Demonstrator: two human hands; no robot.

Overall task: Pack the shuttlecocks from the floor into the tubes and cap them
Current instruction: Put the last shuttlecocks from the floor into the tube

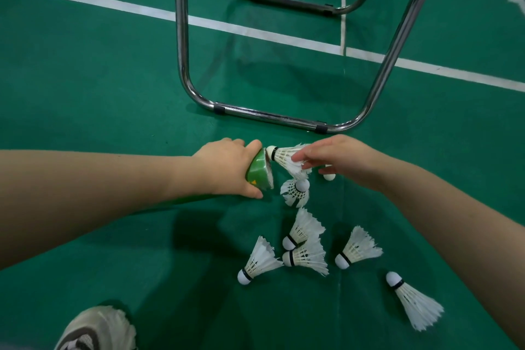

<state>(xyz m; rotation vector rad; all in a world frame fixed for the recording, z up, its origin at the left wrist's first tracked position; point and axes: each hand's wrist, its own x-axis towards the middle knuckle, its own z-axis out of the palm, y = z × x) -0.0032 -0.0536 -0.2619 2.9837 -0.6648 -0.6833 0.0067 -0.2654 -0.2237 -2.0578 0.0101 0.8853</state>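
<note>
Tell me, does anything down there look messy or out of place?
Yes: loose shuttlecocks lie scattered on the green floor, tipped over and pointing every way. The right hand is feeding one, cork first, into the green tube gripped by the left hand.

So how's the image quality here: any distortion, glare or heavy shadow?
Head view: wide-angle bending curves the chair legs and court line; floor sheen under the chair; soft dark shadows beneath both arms; shuttlecocks stay sharp.
</note>
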